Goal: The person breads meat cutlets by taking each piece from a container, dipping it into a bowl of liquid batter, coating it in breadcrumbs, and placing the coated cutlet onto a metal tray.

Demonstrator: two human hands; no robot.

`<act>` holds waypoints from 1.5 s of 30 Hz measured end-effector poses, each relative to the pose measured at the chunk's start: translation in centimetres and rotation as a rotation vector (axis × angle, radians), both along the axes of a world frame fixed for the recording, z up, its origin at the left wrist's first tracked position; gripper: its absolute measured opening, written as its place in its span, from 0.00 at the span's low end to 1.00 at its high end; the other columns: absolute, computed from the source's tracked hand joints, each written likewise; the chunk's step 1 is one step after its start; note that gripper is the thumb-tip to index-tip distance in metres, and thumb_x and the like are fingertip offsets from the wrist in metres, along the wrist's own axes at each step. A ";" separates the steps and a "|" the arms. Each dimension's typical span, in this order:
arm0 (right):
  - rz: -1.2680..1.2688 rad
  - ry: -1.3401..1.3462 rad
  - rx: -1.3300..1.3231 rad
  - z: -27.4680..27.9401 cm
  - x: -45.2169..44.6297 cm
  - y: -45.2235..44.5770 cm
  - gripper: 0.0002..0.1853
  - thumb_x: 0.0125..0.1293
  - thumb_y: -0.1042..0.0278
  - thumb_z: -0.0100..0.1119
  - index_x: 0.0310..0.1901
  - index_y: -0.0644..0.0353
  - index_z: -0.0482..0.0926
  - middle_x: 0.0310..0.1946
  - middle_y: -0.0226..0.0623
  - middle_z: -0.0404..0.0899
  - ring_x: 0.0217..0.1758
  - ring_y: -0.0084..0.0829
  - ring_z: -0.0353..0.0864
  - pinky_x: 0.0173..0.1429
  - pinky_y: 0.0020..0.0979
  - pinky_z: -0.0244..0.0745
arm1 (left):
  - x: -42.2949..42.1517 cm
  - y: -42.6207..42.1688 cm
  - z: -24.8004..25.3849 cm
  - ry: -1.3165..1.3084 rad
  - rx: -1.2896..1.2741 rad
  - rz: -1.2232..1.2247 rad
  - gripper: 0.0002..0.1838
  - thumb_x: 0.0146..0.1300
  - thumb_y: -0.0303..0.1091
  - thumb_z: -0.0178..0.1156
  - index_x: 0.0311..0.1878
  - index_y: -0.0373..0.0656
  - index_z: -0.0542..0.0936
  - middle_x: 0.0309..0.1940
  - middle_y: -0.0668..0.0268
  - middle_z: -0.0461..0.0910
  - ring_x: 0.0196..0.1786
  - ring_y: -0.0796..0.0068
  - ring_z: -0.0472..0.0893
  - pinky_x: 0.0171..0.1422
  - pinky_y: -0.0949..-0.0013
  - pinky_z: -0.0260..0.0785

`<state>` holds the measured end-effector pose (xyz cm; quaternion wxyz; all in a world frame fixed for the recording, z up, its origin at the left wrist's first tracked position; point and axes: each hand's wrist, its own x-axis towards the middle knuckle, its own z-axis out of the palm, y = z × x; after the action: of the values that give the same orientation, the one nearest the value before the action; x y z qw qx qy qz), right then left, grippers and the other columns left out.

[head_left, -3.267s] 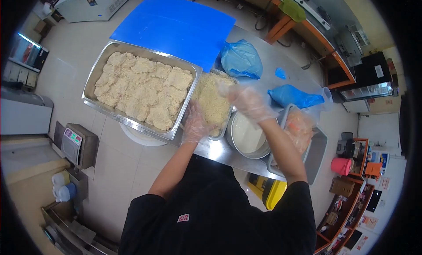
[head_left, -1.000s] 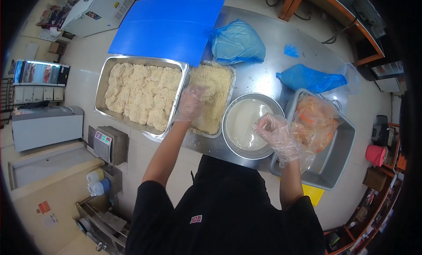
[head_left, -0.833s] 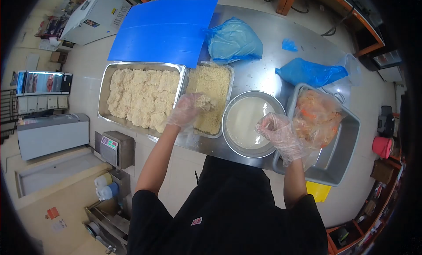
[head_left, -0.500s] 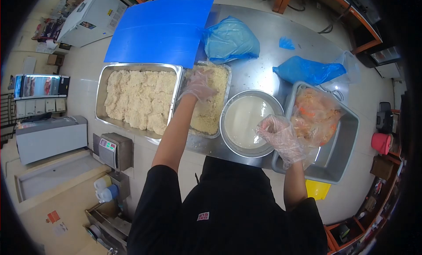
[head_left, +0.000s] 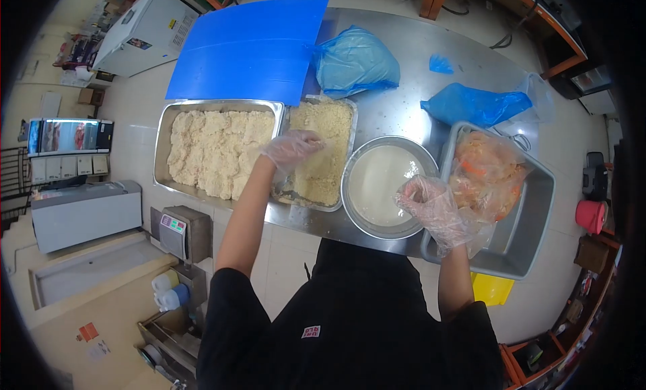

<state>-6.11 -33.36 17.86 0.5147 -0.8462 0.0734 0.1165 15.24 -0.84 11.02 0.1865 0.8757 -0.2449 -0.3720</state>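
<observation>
The left hand (head_left: pixel 296 150), in a clear glove, is hovering over the near left part of the shallow tray (head_left: pixel 336 205) of pale crumbs (head_left: pixel 330 117); its fingers are bending and lying close together, only a little open; I cannot tell if they are holding any crumbs. The right hand (head_left: pixel 434 208), also in a clear glove, is hanging above the right side of the round metal bowl (head_left: pixel 348 205) with white liquid (head_left: pixel 380 181); its fingers are curling loosely toward the thumb, about half closed; no object is showing in them, but I cannot tell if the fingertips are touching.

The crumb-coated pieces (head_left: pixel 219 144) are lying close together in the deep metal pan (head_left: pixel 159 162), just left of the crumb tray; the bowl is standing just right of this tray; the grey tub (head_left: pixel 535 238) is standing beside the bowl, and a clear bag (head_left: pixel 484 174) with orange and pale contents is resting in it. Behind the pan, the blue sheet (head_left: pixel 245 50) is lying flat; a tied blue bag (head_left: pixel 356 63) is sitting behind the crumb tray, and another blue bag (head_left: pixel 474 106) is lying behind the tub.
</observation>
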 end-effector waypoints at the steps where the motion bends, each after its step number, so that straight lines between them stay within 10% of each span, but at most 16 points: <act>1: 0.005 0.009 -0.004 0.2 0.2 0.2 0.11 0.65 0.64 0.76 0.36 0.56 0.81 0.33 0.32 0.85 0.32 0.29 0.79 0.41 0.36 0.77 | -0.2 -0.5 0.0 0.038 0.033 0.049 0.31 0.74 0.56 0.60 0.70 0.44 0.79 0.67 0.52 0.81 0.65 0.53 0.82 0.70 0.57 0.75; 8: 0.058 -0.013 0.010 0.1 1.1 1.4 0.10 0.65 0.65 0.76 0.35 0.57 0.81 0.32 0.32 0.84 0.31 0.26 0.78 0.38 0.33 0.75 | -6.0 -4.3 -9.5 -0.902 0.113 0.236 0.34 0.77 0.55 0.54 0.79 0.49 0.71 0.80 0.51 0.67 0.80 0.43 0.66 0.82 0.34 0.54; 14: 0.024 -0.054 0.027 0.9 1.0 0.9 0.10 0.64 0.66 0.76 0.35 0.57 0.81 0.33 0.31 0.84 0.30 0.24 0.78 0.38 0.31 0.75 | -4.8 -0.1 -9.1 -0.613 -0.449 0.491 0.35 0.75 0.49 0.55 0.80 0.43 0.69 0.77 0.43 0.68 0.79 0.41 0.66 0.82 0.42 0.58; 20: -0.040 -0.098 0.035 -1.5 -0.3 -0.5 0.10 0.64 0.67 0.76 0.34 0.57 0.81 0.33 0.30 0.84 0.32 0.23 0.78 0.39 0.31 0.75 | -6.1 2.2 -9.1 -0.513 0.355 0.135 0.33 0.70 0.43 0.59 0.76 0.41 0.72 0.65 0.42 0.78 0.69 0.44 0.77 0.74 0.45 0.69; 24: -0.026 -0.052 0.010 -0.9 -0.3 -0.3 0.10 0.63 0.67 0.76 0.34 0.57 0.81 0.34 0.30 0.84 0.33 0.22 0.78 0.40 0.31 0.75 | -5.7 4.9 -13.3 -0.481 0.143 0.174 0.32 0.69 0.48 0.62 0.71 0.39 0.77 0.59 0.43 0.82 0.62 0.42 0.81 0.69 0.46 0.72; 35: -0.096 -0.029 -0.001 0.4 -0.9 1.3 0.10 0.64 0.68 0.76 0.34 0.57 0.80 0.34 0.28 0.82 0.37 0.23 0.78 0.45 0.30 0.74 | -9.6 3.5 -0.8 -0.453 -0.372 0.432 0.22 0.60 0.30 0.72 0.58 0.37 0.83 0.47 0.46 0.85 0.54 0.44 0.84 0.61 0.49 0.76; 41: -0.106 0.022 -0.056 2.4 -0.7 3.1 0.10 0.64 0.68 0.76 0.34 0.57 0.81 0.35 0.27 0.82 0.39 0.21 0.77 0.46 0.27 0.73 | -8.7 6.2 2.2 -0.266 -0.578 0.700 0.18 0.65 0.28 0.71 0.57 0.36 0.82 0.43 0.58 0.83 0.50 0.67 0.81 0.57 0.63 0.75; 45: -0.184 0.050 0.025 2.0 -0.9 3.1 0.10 0.64 0.70 0.77 0.34 0.57 0.81 0.34 0.23 0.81 0.38 0.18 0.76 0.46 0.25 0.73 | -6.8 12.8 2.6 -0.510 -0.582 0.723 0.19 0.63 0.27 0.70 0.57 0.36 0.81 0.48 0.52 0.84 0.54 0.57 0.85 0.62 0.59 0.76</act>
<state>-7.02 -30.29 19.84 0.5316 -0.8264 0.1621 0.0908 8.45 11.92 13.64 0.4730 0.8788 -0.0579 0.0243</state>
